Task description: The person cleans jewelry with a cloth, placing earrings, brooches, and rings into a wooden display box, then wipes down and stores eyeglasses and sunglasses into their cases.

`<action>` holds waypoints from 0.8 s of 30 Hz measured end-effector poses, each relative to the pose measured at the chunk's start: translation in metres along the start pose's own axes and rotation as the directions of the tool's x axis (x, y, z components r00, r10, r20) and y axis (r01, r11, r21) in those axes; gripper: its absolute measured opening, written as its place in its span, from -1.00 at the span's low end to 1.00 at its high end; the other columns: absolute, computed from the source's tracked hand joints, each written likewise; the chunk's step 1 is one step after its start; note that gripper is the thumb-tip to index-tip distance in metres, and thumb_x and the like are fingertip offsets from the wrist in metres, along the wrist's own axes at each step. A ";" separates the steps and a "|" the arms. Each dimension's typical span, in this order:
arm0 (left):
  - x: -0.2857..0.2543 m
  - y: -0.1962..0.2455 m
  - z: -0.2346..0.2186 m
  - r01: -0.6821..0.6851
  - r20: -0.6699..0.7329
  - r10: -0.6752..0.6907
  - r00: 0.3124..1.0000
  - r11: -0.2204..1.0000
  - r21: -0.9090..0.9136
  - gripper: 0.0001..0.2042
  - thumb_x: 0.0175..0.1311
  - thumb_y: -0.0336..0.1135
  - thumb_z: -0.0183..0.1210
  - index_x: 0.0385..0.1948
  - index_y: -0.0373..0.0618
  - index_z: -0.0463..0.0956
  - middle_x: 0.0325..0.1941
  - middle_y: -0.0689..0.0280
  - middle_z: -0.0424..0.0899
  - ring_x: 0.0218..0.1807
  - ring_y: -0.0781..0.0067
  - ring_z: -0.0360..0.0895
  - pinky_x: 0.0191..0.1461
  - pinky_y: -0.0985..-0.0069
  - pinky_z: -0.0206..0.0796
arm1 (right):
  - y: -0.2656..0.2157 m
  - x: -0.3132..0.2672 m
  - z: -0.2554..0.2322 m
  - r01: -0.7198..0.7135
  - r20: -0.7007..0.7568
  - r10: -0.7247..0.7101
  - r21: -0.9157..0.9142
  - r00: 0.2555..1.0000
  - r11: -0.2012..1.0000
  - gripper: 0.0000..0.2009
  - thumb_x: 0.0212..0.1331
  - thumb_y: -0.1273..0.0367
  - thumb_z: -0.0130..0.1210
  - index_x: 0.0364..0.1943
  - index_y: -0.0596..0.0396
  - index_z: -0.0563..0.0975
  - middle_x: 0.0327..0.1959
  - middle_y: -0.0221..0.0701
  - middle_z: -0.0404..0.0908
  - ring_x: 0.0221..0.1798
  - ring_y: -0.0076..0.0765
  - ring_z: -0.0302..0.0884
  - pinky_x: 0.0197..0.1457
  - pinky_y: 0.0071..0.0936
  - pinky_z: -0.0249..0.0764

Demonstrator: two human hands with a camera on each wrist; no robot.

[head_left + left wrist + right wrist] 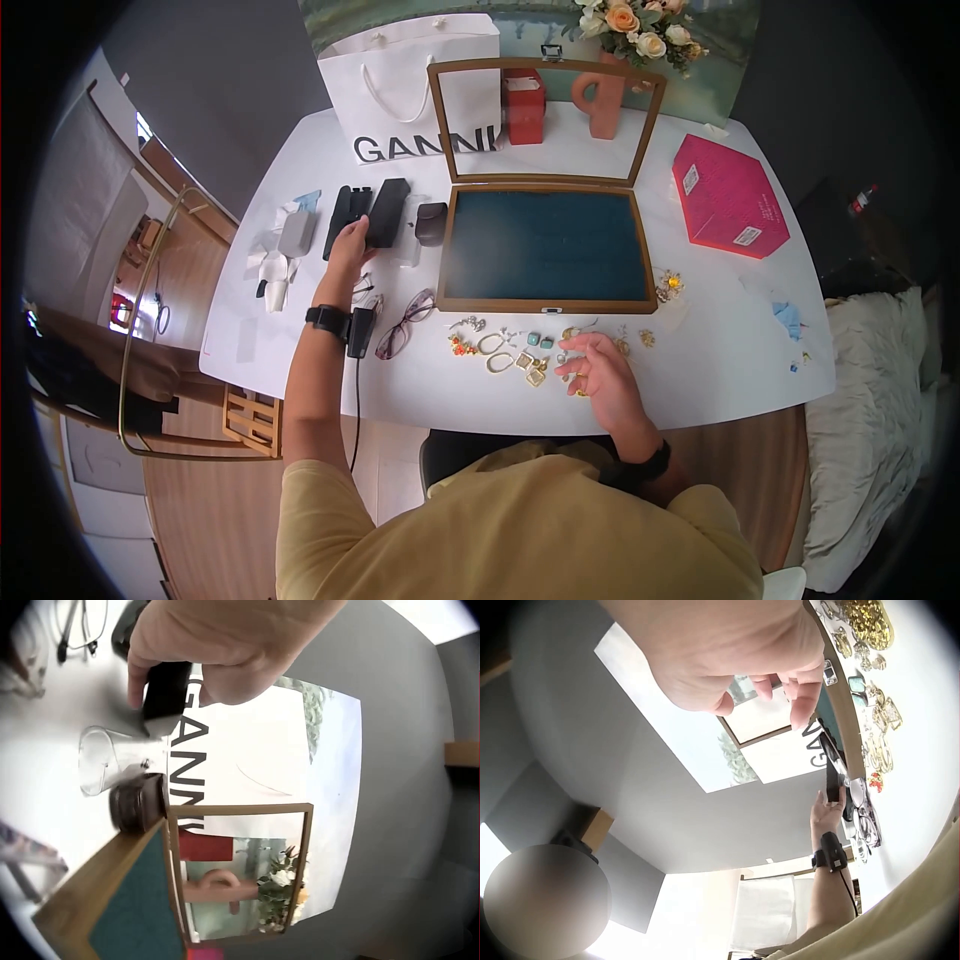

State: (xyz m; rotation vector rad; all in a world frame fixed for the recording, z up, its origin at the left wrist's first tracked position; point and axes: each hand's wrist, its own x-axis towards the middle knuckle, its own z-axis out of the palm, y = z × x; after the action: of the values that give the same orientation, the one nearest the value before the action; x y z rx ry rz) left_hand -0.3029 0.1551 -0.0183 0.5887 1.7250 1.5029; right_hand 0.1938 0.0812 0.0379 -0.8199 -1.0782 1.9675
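Observation:
My left hand point(350, 246) grips a long black box point(388, 213) at its near end, left of the glass-lidded display case. In the left wrist view the fingers and thumb lie on either side of this black box point(166, 696). A second dark case point(343, 222) lies just left of it. My right hand point(602, 380) hovers over the jewellery by the front edge, its fingers loosely bent with nothing held. Near it are turquoise square earrings point(540, 341), gold square earrings point(531, 368), hoops point(499, 363) and a red-orange beaded piece point(460, 345).
The wooden display case point(546, 307) stands with its lid up, dark green lining inside. Around it are eyeglasses point(405, 325), a brown pouch point(431, 224), a white paper bag point(410, 90), a pink box point(730, 196), a flower vase point(605, 110) and a grey box point(296, 234).

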 end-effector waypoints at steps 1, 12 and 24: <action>0.010 0.003 -0.008 -0.084 -0.053 0.100 0.994 0.964 0.251 -0.50 0.25 0.00 0.19 0.12 -0.12 0.41 0.05 0.22 0.51 -0.05 0.22 0.55 -0.08 0.23 0.49 | 0.001 -0.001 -0.002 -0.003 -0.002 0.003 -0.001 1.000 1.000 -0.78 0.42 0.29 -0.20 -0.04 0.07 0.41 0.04 -0.30 0.48 -0.11 -0.39 0.55 -0.22 -0.52 0.42; 0.058 -0.003 -0.068 0.059 -0.124 0.202 0.971 0.299 0.952 -0.52 0.20 -0.06 0.10 -0.05 -0.35 0.47 -0.12 -0.17 0.60 -0.04 -0.25 0.54 0.17 0.11 0.35 | 0.006 -0.004 -0.006 -0.043 -0.008 0.043 -0.061 0.999 0.997 -0.78 0.42 0.31 -0.21 -0.07 0.09 0.42 0.00 -0.30 0.53 -0.16 -0.42 0.56 -0.25 -0.55 0.41; -0.107 0.024 0.021 -0.628 0.362 0.519 0.775 0.567 0.533 -0.65 0.35 -0.38 -0.06 0.14 -0.29 0.38 0.05 -0.11 0.53 0.15 -0.05 0.46 0.25 0.31 0.26 | 0.000 0.011 0.011 -0.111 0.180 0.128 -0.102 0.975 0.989 -0.73 0.39 0.29 -0.17 0.08 0.05 0.37 0.01 -0.26 0.53 -0.06 -0.39 0.53 -0.20 -0.46 0.46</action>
State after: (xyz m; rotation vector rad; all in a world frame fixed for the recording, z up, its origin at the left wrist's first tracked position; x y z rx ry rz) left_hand -0.2247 0.0918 0.0307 1.7451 1.9987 1.1629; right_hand 0.1789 0.0853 0.0407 -0.7764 -1.2620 2.1432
